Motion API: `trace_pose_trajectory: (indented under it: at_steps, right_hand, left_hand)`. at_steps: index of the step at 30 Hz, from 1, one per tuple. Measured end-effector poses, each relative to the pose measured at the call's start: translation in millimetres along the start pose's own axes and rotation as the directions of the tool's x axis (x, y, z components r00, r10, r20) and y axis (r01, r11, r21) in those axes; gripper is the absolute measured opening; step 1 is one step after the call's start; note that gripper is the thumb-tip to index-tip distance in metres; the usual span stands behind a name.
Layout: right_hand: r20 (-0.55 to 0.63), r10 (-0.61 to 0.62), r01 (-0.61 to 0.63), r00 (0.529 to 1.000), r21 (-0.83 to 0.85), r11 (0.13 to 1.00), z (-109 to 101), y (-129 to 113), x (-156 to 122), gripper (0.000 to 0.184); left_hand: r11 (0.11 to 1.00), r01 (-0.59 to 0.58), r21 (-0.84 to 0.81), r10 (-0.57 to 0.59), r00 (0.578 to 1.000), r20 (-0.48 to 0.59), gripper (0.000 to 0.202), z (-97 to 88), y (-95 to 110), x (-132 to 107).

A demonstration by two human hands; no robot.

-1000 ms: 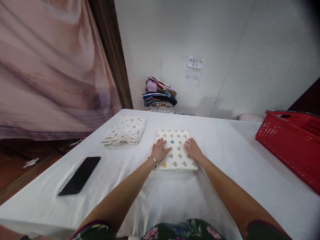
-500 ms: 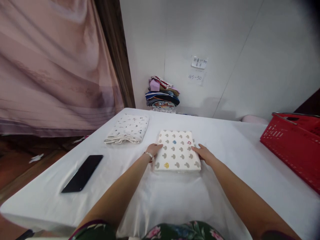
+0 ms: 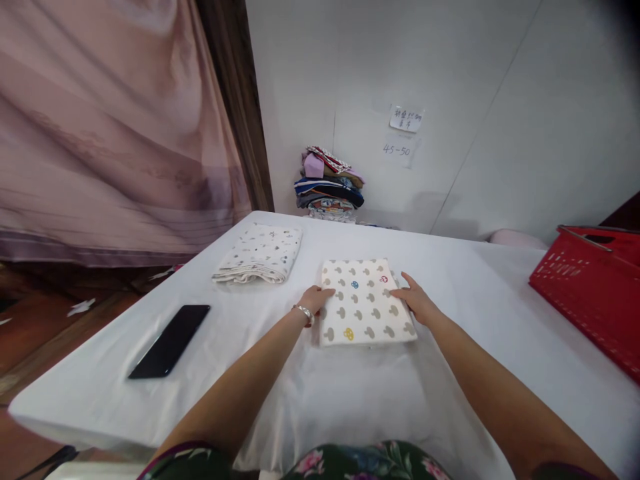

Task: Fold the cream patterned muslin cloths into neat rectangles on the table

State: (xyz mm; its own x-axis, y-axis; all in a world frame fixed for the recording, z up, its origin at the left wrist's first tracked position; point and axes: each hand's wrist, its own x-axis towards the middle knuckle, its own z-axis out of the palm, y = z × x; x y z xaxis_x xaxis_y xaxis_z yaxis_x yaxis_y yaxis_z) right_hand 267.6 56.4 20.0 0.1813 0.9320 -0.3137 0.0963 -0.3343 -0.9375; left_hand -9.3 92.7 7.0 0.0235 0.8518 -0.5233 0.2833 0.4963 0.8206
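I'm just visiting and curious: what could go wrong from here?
The folded mushroom-print cloth is held at opposite side edges by the left hand and right hand, so its folds might slip if lifted. The phone lies on the table beside the left arm; a wide swing could bump it.

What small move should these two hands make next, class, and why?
Probably a slight, level lift of the mushroom-print cloth: it lies folded flat, and the left hand and right hand hold its opposite side edges, so both could raise it evenly.
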Motion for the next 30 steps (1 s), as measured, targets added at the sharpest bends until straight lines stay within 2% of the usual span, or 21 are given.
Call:
trace_pose_trajectory:
  at_steps: [3, 5, 7, 9, 11, 12, 13, 15, 16, 18, 22, 25, 27, 30]
  right_hand:
    - [-0.008, -0.096, 0.093, 0.995, -0.172, 0.981, -9, -14, 1, 0.088]
    - [-0.021, -0.197, 0.172, 0.98, -0.404, 0.899, -14, -26, 2, 0.081]
    - [0.023, -0.326, 0.257, 0.945, -0.67, 0.697, -14, -35, -2, 0.075]
    - [0.143, -0.418, 0.327, 0.897, -0.852, 0.409, -8, -41, -11, 0.067]
    - [0.279, -0.454, 0.372, 0.846, -0.919, 0.129, 4, -41, -26, 0.061]
    - [0.34, -0.46, 0.39, 0.82, -0.921, 0.016, 11, -40, -35, 0.059]
    - [0.397, -0.461, 0.412, 0.793, -0.908, -0.073, 18, -37, -44, 0.058]
    - [0.49, -0.462, 0.46, 0.739, -0.868, -0.185, 30, -31, -62, 0.057]
    - [0.518, -0.463, 0.479, 0.719, -0.852, -0.21, 35, -28, -70, 0.057]
    - [0.531, -0.475, 0.497, 0.702, -0.842, -0.208, 40, -23, -83, 0.059]
    - [0.488, -0.509, 0.508, 0.709, -0.854, -0.11, 42, -15, -101, 0.057]
    - [0.463, -0.536, 0.491, 0.706, -0.865, -0.101, 41, -9, -113, 0.07]
    - [0.435, -0.538, 0.453, 0.722, -0.885, -0.108, 39, -7, -120, 0.079]
    - [0.388, -0.514, 0.397, 0.765, -0.913, -0.098, 32, -6, -128, 0.08]
  left_hand:
    - [0.988, 0.023, -0.154, -0.005, 0.993, 0.116, 0.042, 14.0, -2, -12]
    - [0.966, 0.054, -0.253, -0.001, 0.979, 0.205, 0.036, 26.1, -3, -24]
    - [0.939, 0.083, -0.333, 0.014, 0.96, 0.279, 0.031, 39.4, -3, -35]
    - [0.913, 0.099, -0.395, 0.033, 0.949, 0.314, 0.032, 52.8, -3, -45]
    - [0.891, 0.095, -0.445, 0.051, 0.951, 0.306, 0.038, 65.4, -3, -52]
    - [0.881, 0.087, -0.466, 0.059, 0.955, 0.291, 0.041, 71.0, -2, -55]
    - [0.872, 0.076, -0.484, 0.067, 0.96, 0.272, 0.043, 76.1, -2, -57]
    - [0.858, 0.051, -0.512, 0.082, 0.969, 0.235, 0.043, 84.3, -2, -61]
    - [0.852, 0.039, -0.521, 0.088, 0.972, 0.217, 0.042, 87.4, -1, -64]
    - [0.846, 0.024, -0.532, 0.09, 0.978, 0.187, 0.041, 91.9, -2, -68]
    - [0.838, 0.003, -0.546, 0.096, 0.983, 0.153, 0.039, 98.0, -4, -78]
    - [0.834, -0.036, -0.551, 0.115, 0.987, 0.11, 0.032, 104.7, -6, -86]
    - [0.836, -0.04, -0.547, 0.126, 0.985, 0.122, 0.029, 110.6, -7, -91]
    - [0.843, -0.017, -0.538, 0.147, 0.969, 0.2, 0.03, 119.0, -6, -98]
